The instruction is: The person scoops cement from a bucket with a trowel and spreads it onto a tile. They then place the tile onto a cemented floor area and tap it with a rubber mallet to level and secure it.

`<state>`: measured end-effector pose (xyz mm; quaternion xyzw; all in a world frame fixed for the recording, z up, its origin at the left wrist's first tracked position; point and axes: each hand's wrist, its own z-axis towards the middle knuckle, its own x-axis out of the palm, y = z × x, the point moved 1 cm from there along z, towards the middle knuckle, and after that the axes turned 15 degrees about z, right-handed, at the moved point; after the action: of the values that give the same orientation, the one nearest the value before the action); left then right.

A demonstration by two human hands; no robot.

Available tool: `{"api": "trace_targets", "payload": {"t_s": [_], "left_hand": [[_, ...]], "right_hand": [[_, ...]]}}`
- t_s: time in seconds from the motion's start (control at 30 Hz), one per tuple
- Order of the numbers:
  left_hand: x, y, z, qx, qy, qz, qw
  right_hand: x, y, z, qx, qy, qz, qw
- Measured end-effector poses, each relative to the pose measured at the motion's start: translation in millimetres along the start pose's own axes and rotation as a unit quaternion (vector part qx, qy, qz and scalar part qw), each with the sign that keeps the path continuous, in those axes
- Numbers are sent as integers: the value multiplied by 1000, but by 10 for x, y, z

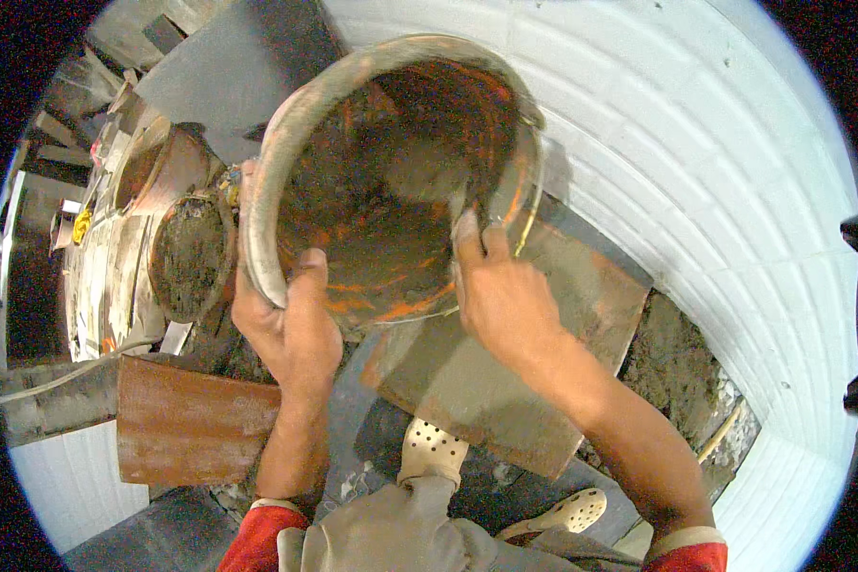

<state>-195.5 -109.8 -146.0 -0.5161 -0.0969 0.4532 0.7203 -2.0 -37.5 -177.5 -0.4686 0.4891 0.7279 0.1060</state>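
A round basin (pixel 372 205), tilted so its mouth faces me, is coated inside with dark wet mud or mortar, with orange showing through in streaks. My left hand (pixel 291 324) is closed on its near left rim, thumb over the edge and fingers outside. At the lower right of the mouth, my right hand (pixel 505 286) is closed around the dark handle of what looks like a trowel. Its grey blade (pixel 429 172) is blurred and lies against the muddy inner wall. A thin yellow cord (pixel 526 229) hangs outside the right rim.
A mud-filled round tub (pixel 191 257) stands at the left, another container (pixel 143 167) behind it. A smeared flat board (pixel 505 381) lies below the basin, a curved brown tile (pixel 195 419) at lower left. White ridged panelling (pixel 734 172) runs along the right. My shoes (pixel 434 448) are below.
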Motion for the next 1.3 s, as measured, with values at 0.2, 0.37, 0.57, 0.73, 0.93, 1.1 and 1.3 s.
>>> {"api": "trace_targets", "payload": {"t_s": [0.2, 0.37, 0.57, 0.73, 0.93, 1.1, 1.3], "left_hand": [[43, -24, 12, -6, -13, 36, 999], [82, -174, -8, 33, 48, 42, 997], [6, -200, 5, -29, 110, 13, 993], [-17, -154, 57, -68, 121, -219, 966], [95, 177, 232, -177, 8, -99, 979], [-96, 656, 526, -252, -36, -80, 964], [-211, 1165, 730, -268, -71, -37, 960]], "right_hand": [[-99, 13, -39, 30, 51, 26, 998], [-55, 52, 50, 27, 131, 107, 985], [-90, 30, -263, 235, 293, 594, 711], [-215, -196, -465, 284, 310, 860, 288], [-646, -513, -1194, 292, 235, 866, 330], [-982, -832, -1915, 357, 131, 679, 627], [-513, -1043, -2565, 233, 40, 221, 946]]}}
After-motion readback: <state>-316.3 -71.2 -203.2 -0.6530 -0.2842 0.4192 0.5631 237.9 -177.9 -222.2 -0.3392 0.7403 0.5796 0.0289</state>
